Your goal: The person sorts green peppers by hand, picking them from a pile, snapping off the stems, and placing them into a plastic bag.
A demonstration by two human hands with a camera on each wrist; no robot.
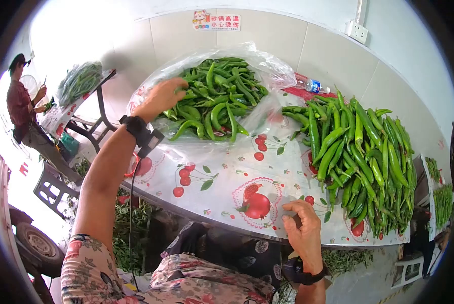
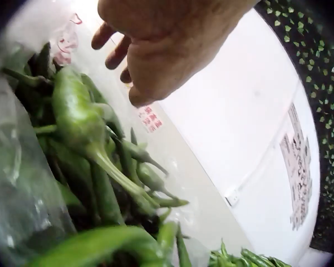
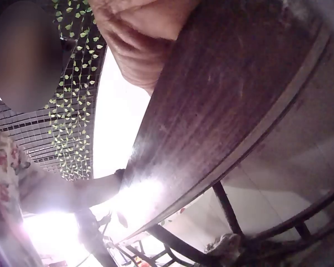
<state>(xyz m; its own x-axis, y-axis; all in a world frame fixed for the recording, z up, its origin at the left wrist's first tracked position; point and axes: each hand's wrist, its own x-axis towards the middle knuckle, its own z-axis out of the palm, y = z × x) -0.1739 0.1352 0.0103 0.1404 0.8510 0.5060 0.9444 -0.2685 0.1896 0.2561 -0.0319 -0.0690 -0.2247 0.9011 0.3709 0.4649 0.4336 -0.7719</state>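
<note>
Floral sleeve (image 1: 87,268) cloth comes closest, at the lower left, with the bare left forearm running up and away from it. Beyond it, at the far left, a vehicle wheel (image 1: 38,243) shows low down, and a person (image 1: 22,104) in a dark red shirt and dark cap stands beside a second counter, which carries a bulging plastic bag of greens (image 1: 80,81).

Further right, the left hand (image 1: 161,99), with a black wrist device (image 1: 140,134) behind it, reaches to the left edge of the bagged green peppers (image 1: 216,101). Its grip is slack, the fingers loosely bent and nothing visible between them; whether a fingertip touches a pepper, I cannot tell. These peppers lie in a spread clear plastic bag (image 1: 275,68) towards the back of the main counter (image 1: 287,169), which wears a white cloth printed with cherries and pomegranates. On the wall above is a small sign (image 1: 216,21).

Right of centre, the right hand (image 1: 303,223) rests at the counter's front edge, well apart from the bag; its grip is relaxed, the fingers folded loosely, holding nothing. Behind, a blue-labelled plastic bottle (image 1: 315,86) lies by the wall, below a socket (image 1: 357,32). A large loose heap of green peppers (image 1: 368,157) covers the counter's right end.
</note>
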